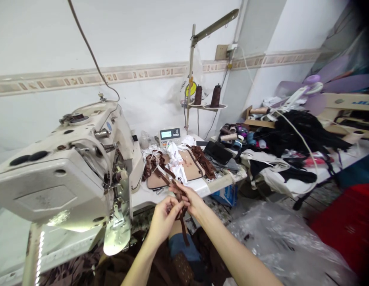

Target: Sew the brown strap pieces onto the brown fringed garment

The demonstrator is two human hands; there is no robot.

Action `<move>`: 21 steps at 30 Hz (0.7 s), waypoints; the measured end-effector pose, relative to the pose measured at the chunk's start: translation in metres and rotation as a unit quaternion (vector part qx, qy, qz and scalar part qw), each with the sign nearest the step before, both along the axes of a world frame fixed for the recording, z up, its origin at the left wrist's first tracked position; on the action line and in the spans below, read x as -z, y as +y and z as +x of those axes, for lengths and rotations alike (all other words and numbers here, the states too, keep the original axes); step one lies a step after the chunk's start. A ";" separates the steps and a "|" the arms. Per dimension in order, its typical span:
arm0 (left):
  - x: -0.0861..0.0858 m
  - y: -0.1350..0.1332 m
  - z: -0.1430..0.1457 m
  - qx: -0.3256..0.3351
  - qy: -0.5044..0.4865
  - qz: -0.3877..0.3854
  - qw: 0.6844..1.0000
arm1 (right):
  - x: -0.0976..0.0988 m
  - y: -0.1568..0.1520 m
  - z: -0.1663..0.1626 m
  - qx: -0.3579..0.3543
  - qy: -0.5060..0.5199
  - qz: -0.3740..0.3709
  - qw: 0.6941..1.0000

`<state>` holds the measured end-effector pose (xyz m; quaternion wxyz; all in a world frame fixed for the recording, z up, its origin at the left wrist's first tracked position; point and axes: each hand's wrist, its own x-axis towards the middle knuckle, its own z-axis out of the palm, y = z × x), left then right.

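Note:
Both of my hands meet below the table edge on a narrow brown strap (182,216). My left hand (163,220) is curled round it from the left, fingers closed. Just above and to the right, my right hand (188,198) pinches the same strap. One end of the strap hangs toward my lap; the other runs up to a heap of brown straps (156,163) on the table. A cream industrial sewing machine (71,159) stands to the left of my hands, its needle area (117,186) close by.
White cloth scraps (176,161) and more brown straps (203,159) lie on the table behind. A small digital display (170,135) and two brown thread cones (215,95) stand at the back. Black fabric and spools (294,135) crowd the right table. Clear plastic (276,242) lies on the floor.

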<state>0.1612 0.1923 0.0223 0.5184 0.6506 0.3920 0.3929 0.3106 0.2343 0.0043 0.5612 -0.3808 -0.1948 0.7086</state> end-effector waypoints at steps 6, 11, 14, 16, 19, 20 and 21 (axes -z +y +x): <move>0.024 -0.055 -0.026 0.075 0.041 -0.094 0.992 | -0.011 0.027 0.007 -0.004 -0.026 0.028 0.999; 0.050 -0.070 -0.044 0.086 0.050 -0.145 0.984 | -0.019 0.014 0.002 0.013 -0.049 0.058 0.997; 0.053 -0.069 -0.048 0.101 0.072 -0.145 0.982 | -0.024 0.006 -0.001 0.031 -0.066 0.072 0.995; 0.048 -0.062 -0.050 0.104 0.096 -0.115 0.983 | -0.027 0.003 0.001 0.051 -0.079 0.079 0.992; 0.034 -0.035 -0.051 0.031 0.140 0.027 0.989 | -0.029 0.000 0.010 0.085 -0.098 0.078 0.988; 0.029 -0.021 -0.050 -0.022 0.160 0.098 0.982 | -0.029 -0.001 0.013 0.094 -0.103 0.074 0.987; 0.024 -0.006 -0.048 -0.059 0.166 0.126 0.976 | -0.029 -0.003 0.016 0.101 -0.109 0.070 0.986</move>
